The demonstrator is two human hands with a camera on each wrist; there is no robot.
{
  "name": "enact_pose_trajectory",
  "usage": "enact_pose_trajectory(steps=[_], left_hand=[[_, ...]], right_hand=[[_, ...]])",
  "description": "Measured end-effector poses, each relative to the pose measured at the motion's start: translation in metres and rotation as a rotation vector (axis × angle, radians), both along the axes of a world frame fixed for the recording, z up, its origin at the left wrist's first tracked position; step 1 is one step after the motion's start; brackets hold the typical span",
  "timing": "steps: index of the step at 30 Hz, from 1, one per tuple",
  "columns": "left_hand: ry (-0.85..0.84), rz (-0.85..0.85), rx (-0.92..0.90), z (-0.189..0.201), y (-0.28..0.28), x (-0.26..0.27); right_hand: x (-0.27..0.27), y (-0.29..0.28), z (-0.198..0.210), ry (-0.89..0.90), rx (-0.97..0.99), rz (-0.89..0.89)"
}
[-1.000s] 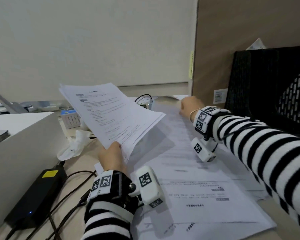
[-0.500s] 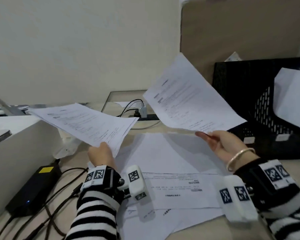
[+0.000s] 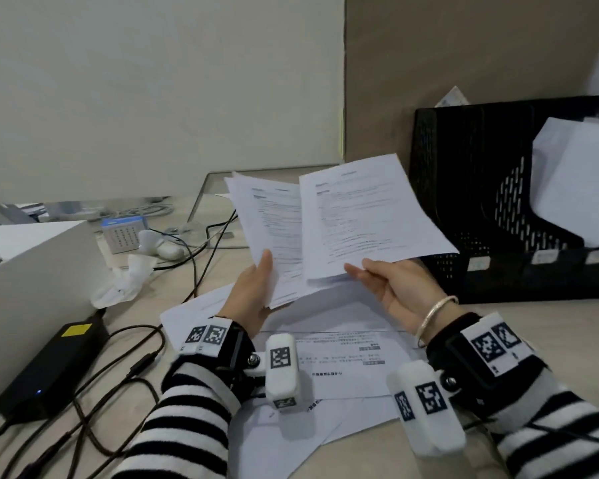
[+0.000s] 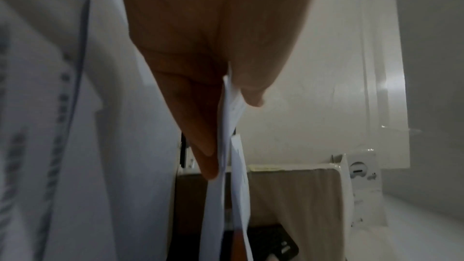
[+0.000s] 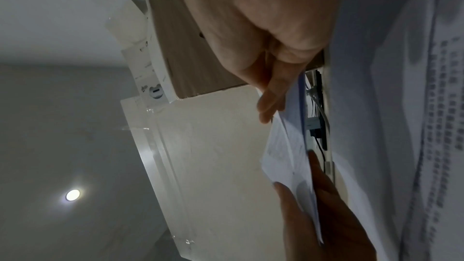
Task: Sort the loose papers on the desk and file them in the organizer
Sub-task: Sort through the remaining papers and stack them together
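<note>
My left hand point(image 3: 260, 281) pinches a thin stack of printed papers point(image 3: 274, 226) at its lower edge, thumb on top; the left wrist view shows the stack point(image 4: 227, 110) between thumb and fingers. My right hand point(image 3: 370, 274) pinches another printed set of sheets point(image 3: 367, 216) by the bottom edge, overlapping the right side of the left stack. Both are held above the desk, tilted toward me. More loose papers point(image 3: 339, 354) lie on the desk under my hands. The black mesh organizer point(image 3: 481, 202) stands at the right with white sheets point(image 3: 578, 178) in a slot.
A black power adapter point(image 3: 49, 368) and tangled cables point(image 3: 132, 375) lie at the left front, beside a white box point(image 3: 32, 271). A crumpled tissue point(image 3: 125, 281) and a small desk calendar point(image 3: 123, 236) sit behind. A brown partition point(image 3: 464, 63) backs the organizer.
My right hand has brought its sheets down and left against the left stack. My left hand has moved right and tipped its stack more upright, so the two sets now overlap.
</note>
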State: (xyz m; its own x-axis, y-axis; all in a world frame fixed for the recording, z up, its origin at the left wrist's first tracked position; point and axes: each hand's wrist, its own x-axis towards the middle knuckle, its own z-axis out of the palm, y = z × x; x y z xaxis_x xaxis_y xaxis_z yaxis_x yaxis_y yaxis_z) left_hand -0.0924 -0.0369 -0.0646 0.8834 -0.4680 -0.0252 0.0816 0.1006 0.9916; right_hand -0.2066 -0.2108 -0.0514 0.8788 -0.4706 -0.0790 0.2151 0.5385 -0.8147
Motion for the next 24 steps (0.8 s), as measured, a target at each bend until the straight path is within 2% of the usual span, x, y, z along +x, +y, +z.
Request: enact_pose_trajectory(steps=[2, 4, 6, 7, 10, 12, 15, 18, 21, 24], left_hand=[[0.004, -0.08, 0.014, 0.001, -0.006, -0.007], [-0.013, -0.077, 0.024, -0.001, -0.009, -0.009], [-0.037, -0.034, 0.046, -0.005, -0.008, -0.006], [-0.048, -0.015, 0.057, -0.007, -0.007, -0.004], [-0.037, 0.025, 0.052, -0.004, -0.001, 0.0], [-0.017, 0.059, 0.025, -0.001, 0.001, 0.0], [-0.008, -0.003, -0.015, 0.001, 0.003, -0.003], [0.034, -0.079, 0.001, -0.002, 0.005, 0.003], [0.099, 0.106, -0.019, -0.01, 0.013, 0.021], [0.108, 0.464, 0.001, -0.016, 0.026, 0.04]], right_hand=[[-0.001, 0.005, -0.002, 0.065, -0.017, 0.082], [-0.003, 0.01, -0.002, 0.124, -0.089, 0.171], [-0.004, 0.008, -0.004, 0.176, -0.179, 0.178], [-0.002, 0.004, -0.006, 0.203, -0.205, 0.118], [-0.001, -0.016, -0.009, 0.284, -0.268, -0.223], [-0.004, -0.027, -0.009, 0.309, -0.425, -0.36], [-0.004, -0.029, -0.011, 0.253, -0.651, -0.233], [0.003, -0.03, -0.017, 0.259, -0.713, -0.149], [0.003, -0.032, -0.014, 0.269, -0.565, -0.157], [0.006, -0.032, -0.005, 0.31, -0.547, -0.117]])
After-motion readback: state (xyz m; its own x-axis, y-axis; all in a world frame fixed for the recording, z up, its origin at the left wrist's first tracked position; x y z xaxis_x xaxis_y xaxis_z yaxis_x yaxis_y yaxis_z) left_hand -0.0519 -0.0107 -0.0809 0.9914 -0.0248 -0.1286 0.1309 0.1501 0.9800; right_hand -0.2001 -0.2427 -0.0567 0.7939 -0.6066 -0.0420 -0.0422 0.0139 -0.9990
